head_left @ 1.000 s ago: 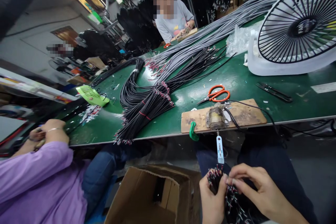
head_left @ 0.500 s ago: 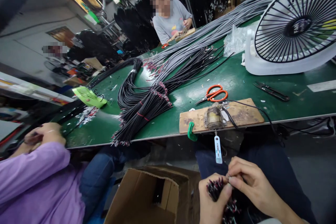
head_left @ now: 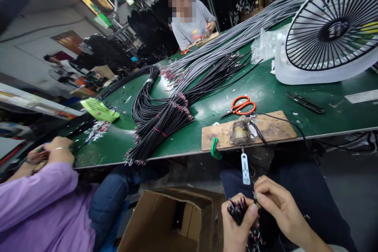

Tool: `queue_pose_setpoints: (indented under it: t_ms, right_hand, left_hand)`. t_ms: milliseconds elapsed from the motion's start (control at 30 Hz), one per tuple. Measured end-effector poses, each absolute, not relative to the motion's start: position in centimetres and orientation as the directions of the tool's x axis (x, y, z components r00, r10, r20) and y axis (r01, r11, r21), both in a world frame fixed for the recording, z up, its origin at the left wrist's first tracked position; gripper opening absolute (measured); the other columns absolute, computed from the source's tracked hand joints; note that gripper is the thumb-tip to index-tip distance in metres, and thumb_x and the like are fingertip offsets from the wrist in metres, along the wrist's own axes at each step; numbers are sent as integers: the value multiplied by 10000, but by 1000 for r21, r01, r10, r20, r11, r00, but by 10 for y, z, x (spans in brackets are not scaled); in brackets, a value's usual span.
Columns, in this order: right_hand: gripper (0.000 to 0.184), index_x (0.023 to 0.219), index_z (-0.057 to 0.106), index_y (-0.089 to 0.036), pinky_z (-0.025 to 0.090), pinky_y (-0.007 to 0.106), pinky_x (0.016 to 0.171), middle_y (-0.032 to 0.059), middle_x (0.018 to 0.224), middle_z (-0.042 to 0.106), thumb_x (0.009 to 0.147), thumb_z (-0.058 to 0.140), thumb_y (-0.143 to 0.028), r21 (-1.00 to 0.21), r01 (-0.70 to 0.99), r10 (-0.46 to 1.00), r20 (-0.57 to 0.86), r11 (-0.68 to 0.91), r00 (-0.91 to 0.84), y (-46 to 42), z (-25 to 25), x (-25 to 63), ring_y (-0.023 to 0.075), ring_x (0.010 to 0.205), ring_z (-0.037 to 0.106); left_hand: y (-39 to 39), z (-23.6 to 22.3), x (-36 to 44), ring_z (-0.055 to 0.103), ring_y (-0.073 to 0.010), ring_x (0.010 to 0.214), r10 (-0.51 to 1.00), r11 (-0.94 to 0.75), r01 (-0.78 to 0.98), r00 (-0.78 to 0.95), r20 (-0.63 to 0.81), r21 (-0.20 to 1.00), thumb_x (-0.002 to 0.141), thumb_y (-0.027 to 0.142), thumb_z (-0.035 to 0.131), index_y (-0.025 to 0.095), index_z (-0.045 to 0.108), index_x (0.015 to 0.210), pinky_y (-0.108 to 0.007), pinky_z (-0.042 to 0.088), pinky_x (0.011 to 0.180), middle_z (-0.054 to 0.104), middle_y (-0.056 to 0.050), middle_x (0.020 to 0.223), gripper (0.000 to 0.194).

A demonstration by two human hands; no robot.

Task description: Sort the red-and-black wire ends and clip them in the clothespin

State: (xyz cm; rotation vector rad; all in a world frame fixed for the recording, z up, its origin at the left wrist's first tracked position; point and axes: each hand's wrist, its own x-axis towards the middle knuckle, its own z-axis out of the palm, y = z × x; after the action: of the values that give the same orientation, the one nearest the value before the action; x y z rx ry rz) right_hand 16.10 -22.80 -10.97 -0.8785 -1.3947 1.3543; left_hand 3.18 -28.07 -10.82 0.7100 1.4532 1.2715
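Observation:
A bundle of black cables (head_left: 237, 209) with stripped red and white wire ends is wrapped in my left hand (head_left: 238, 224), over my lap. Beside it, my right hand (head_left: 273, 201) pinches a single cable end (head_left: 255, 195) between thumb and forefinger; the fingers hide most of it. Just above my hands, a small light-blue tag-like piece (head_left: 245, 168) hangs from a motor-like device (head_left: 242, 130) on a wooden board (head_left: 274, 126) at the table edge. A green clamp (head_left: 216, 149) grips the board's left part.
Orange-handled scissors (head_left: 242, 105), black thread snips (head_left: 304, 102) and a white fan (head_left: 330, 76) rest on the green table (head_left: 186, 141). Black cable bundles (head_left: 156, 122) and grey cables (head_left: 224, 49) lie across it. An open cardboard box (head_left: 156, 220) stands below. A purple-sleeved person (head_left: 44, 204) works at left, another person (head_left: 191, 27) opposite.
My left hand and its bundle have tilted and shifted slightly left. My right fingers have drawn a little apart from the bundle, still pinching the cable end.

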Motion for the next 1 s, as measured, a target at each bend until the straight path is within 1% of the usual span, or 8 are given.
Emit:
queue_pose_setpoints:
  t_ms: [100, 200, 267, 367, 500, 633, 833, 1000]
  right_hand:
    - [205, 760, 636, -204, 508, 265, 612, 36, 751, 620, 954, 578, -237, -984, -98, 964, 165, 148, -208, -225, -112, 165, 181, 697, 611]
    - [131, 839, 652, -223, 492, 292, 673, 25, 773, 648, 906, 624, -113, -939, 41, 933, 334, 342, -132, -223, -111, 173, 178, 720, 611]
    - [183, 907, 659, -228, 493, 321, 728, 21, 784, 664, 869, 647, -49, -874, 122, 877, 449, 471, -170, -224, -108, 177, 179, 726, 615]
    - [230, 986, 670, -219, 501, 358, 772, 35, 806, 689, 848, 669, -34, -787, 223, 815, 528, 575, -239, -228, -105, 179, 195, 739, 628]
    - [201, 1001, 680, -220, 502, 398, 825, 48, 833, 710, 851, 690, -86, -741, 315, 805, 537, 593, -252, -231, -104, 175, 223, 770, 648]
    - [182, 954, 661, -218, 490, 406, 860, 37, 797, 706, 876, 625, -58, -740, 320, 807, 549, 591, -218, -231, -106, 168, 215, 743, 649]
    - [196, 828, 599, -208, 474, 357, 708, 28, 710, 624, 908, 538, -40, -804, 303, 856, 507, 512, -103, -233, -113, 151, 199, 690, 592]
    - [165, 874, 599, -215, 471, 373, 743, 27, 759, 647, 908, 575, -55, -844, 213, 870, 479, 492, -112, -231, -114, 150, 197, 719, 603]
  left_hand:
    - [-277, -106, 26, 449, -101, 399, 947, 194, -124, -234, -219, 973, 756, 516, 779, 159, 710, 623, -227, 368, 420, 480, 31, 455, 388]
    - [-274, -104, 22, 498, -133, 465, 951, 151, -1, -274, -146, 988, 759, 513, 771, 157, 721, 595, -251, 401, 484, 514, 9, 491, 395]
    - [-273, -103, 22, 526, -153, 513, 949, 112, 104, -305, -76, 988, 763, 501, 765, 158, 729, 564, -268, 432, 540, 562, -14, 524, 398]
    - [-272, -98, 25, 560, -171, 524, 945, 55, 212, -327, 17, 976, 783, 409, 763, 168, 764, 597, -272, 454, 555, 638, -35, 550, 304]
    - [-272, -93, 30, 610, -182, 532, 938, 13, 263, -338, 79, 965, 767, 274, 780, 190, 793, 639, -264, 474, 556, 700, -41, 589, 153]
    - [-271, -92, 30, 626, -180, 559, 934, 25, 248, -350, 66, 969, 757, 242, 789, 202, 807, 670, -254, 481, 575, 707, -35, 614, 98]
    - [-269, -106, 23, 595, -171, 563, 947, 74, 208, -320, -3, 975, 766, 225, 775, 165, 760, 630, -253, 483, 573, 648, -21, 593, 150]
    - [-270, -110, 29, 516, -150, 557, 905, 107, 68, -420, -69, 992, 740, 238, 792, 152, 692, 561, -252, 434, 566, 567, 10, 571, 223]
